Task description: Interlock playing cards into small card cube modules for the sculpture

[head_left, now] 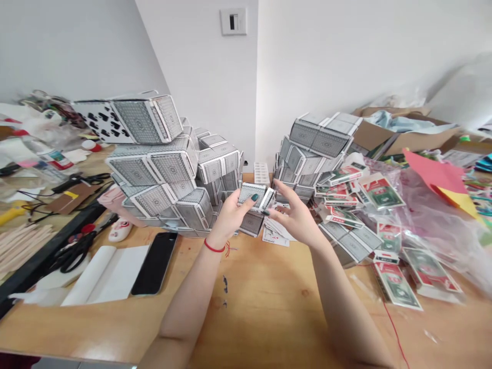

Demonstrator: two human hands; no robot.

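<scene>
Card box (249, 190): while its shape is angular, its paper is patterned.
Left hand (229, 214): fingers grip it.
Right hand (297, 214): fingers parted beside it, contact unclear.

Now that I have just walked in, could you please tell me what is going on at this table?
A person handles a small box-shaped block made of grey-patterned playing cards. The left hand holds it; the right hand has its fingers spread at the block's right end, contact unclear. Similar blocks are piled in a left stack and a right stack, with loose white cards lying between them on the brown wooden table. Red-and-green card packs lie farther right.
</scene>
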